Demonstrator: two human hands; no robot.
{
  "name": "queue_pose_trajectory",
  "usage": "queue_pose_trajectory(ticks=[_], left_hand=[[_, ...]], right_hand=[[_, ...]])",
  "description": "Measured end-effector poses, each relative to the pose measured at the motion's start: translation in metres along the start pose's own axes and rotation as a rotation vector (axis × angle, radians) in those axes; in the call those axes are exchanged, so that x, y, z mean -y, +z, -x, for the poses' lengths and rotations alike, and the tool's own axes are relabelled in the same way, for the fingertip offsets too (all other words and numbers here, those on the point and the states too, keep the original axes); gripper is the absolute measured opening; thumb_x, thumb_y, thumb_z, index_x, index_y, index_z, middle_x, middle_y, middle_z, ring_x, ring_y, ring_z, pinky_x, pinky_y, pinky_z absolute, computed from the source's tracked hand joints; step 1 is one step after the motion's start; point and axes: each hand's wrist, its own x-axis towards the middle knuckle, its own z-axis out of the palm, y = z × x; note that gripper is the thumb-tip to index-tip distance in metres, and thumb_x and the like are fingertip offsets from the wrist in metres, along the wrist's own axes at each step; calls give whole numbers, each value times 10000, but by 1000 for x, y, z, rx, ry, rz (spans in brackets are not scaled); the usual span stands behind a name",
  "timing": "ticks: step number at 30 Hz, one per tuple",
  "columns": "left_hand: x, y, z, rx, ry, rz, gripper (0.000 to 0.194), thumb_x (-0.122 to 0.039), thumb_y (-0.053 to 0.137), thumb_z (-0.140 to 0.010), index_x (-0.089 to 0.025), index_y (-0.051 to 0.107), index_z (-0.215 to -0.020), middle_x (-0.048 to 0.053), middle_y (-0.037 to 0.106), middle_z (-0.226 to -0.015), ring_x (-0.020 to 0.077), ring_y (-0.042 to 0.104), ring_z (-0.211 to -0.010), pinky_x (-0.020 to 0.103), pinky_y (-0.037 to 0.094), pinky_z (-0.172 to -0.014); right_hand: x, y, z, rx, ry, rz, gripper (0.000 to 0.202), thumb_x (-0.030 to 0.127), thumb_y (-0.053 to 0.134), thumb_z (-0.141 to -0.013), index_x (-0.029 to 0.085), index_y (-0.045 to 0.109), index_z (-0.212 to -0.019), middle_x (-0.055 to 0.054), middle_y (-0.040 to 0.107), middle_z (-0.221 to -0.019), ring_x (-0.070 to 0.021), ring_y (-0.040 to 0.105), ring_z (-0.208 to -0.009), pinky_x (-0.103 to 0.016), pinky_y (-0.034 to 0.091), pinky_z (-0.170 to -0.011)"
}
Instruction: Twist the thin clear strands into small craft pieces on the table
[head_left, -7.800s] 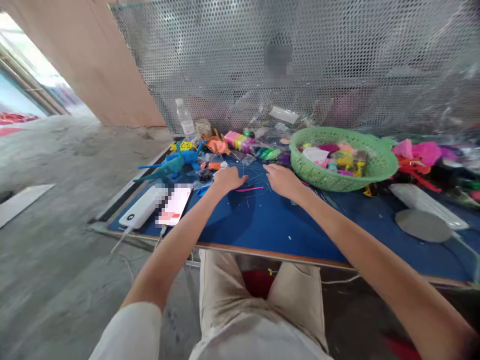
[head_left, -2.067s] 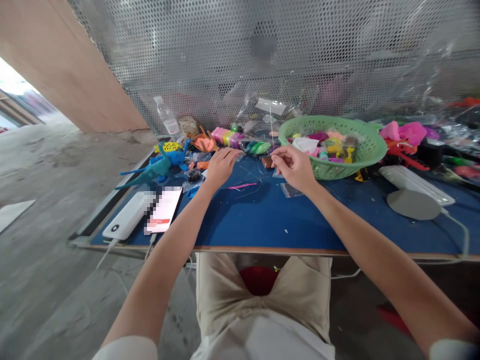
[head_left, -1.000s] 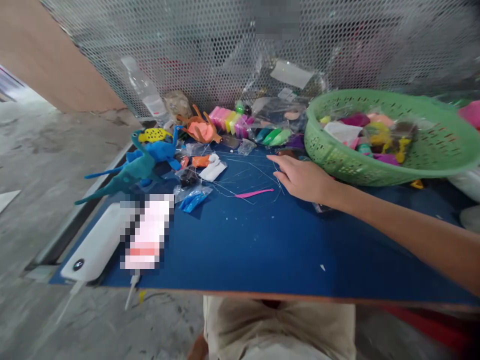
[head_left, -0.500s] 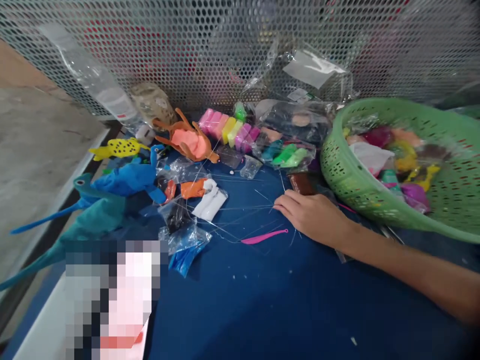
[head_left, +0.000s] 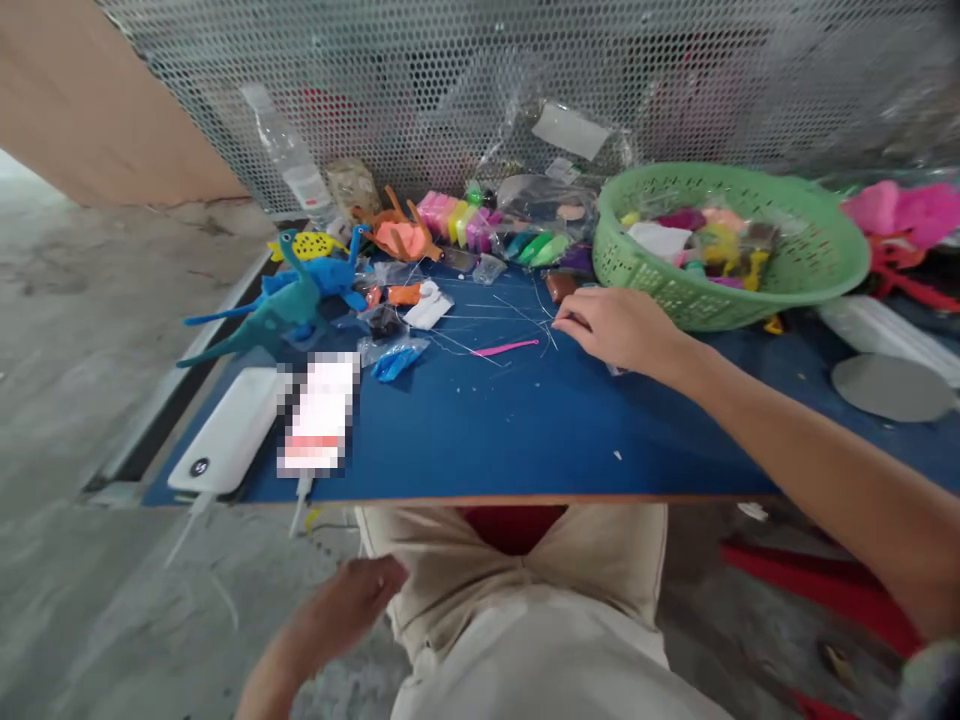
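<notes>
My right hand (head_left: 619,328) is over the blue table (head_left: 480,450), its fingertips pinched at the ends of some thin wires (head_left: 517,315). Whether a wire is between the fingers is too small to tell. Left of the hand lies a pink tool (head_left: 508,348), and behind it a brown packet (head_left: 561,286). My left hand (head_left: 360,597) hangs below the table edge beside my left thigh, blurred, its fingers curled and mostly hidden. White, orange and blue clay packets (head_left: 397,360) lie left of the wires.
A green basket (head_left: 645,285) of clay packets stands at the back right. Blue and teal clay dinosaurs (head_left: 289,308), a bottle (head_left: 289,160), a phone (head_left: 319,415) and a white power bank (head_left: 229,430) are at left. A grey disc (head_left: 892,387) lies at right.
The view has pulled back and tilted down, bringing my lap, the table's front edge and my left hand into sight. My right hand stays by the wires, fingers still pinched.
</notes>
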Motion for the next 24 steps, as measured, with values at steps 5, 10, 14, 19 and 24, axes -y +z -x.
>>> queue_pose_trajectory(ticks=[5, 10, 14, 19, 24], left_hand=[[-96, -85, 7, -384, 431, 71, 299, -393, 435, -986, -346, 689, -1137, 20, 731, -1100, 184, 679, -977, 320, 557, -845], [-161, -169, -106, -669, 542, -146, 318, -305, 463, -975, -205, 713, -1143, 82, 722, -1188, 238, 648, -1123, 389, 470, -1003], [-175, -182, -180, -147, 582, -21, 327, -386, 518, -954, -159, 753, -977, 101, 769, -1002, 187, 717, -867, 284, 527, -773], [-176, -155, -197, 136, 669, 176, 361, -459, 586, -921, -134, 740, -897, 118, 769, -939, 140, 694, -688, 233, 500, -578], [-169, -156, -190, 113, 650, 288, 376, -452, 568, -937, -127, 730, -1034, 126, 768, -890, 117, 670, -598, 216, 462, -501]], right_hand=[[7, 5, 11, -59, -33, -34, 229, 345, 554, -970, 213, 726, -896, -64, 720, -921, -206, 606, -800, -301, 335, -611], [-12, 8, 13, -100, -295, -27, 256, 343, 545, -983, 203, 754, -937, -75, 715, -913, -211, 603, -865, -311, 402, -705], [-19, 10, 14, -228, -435, -1, 296, 346, 495, -1010, 210, 754, -965, -69, 706, -891, -204, 601, -850, -324, 433, -739], [-15, 8, 15, -350, -510, 12, 292, 338, 496, -1009, 213, 751, -941, -70, 686, -862, -204, 577, -826, -336, 457, -754], [-22, 3, 18, -381, -473, -56, 268, 333, 520, -1001, 202, 739, -918, -73, 694, -923, -193, 584, -845, -327, 480, -779]])
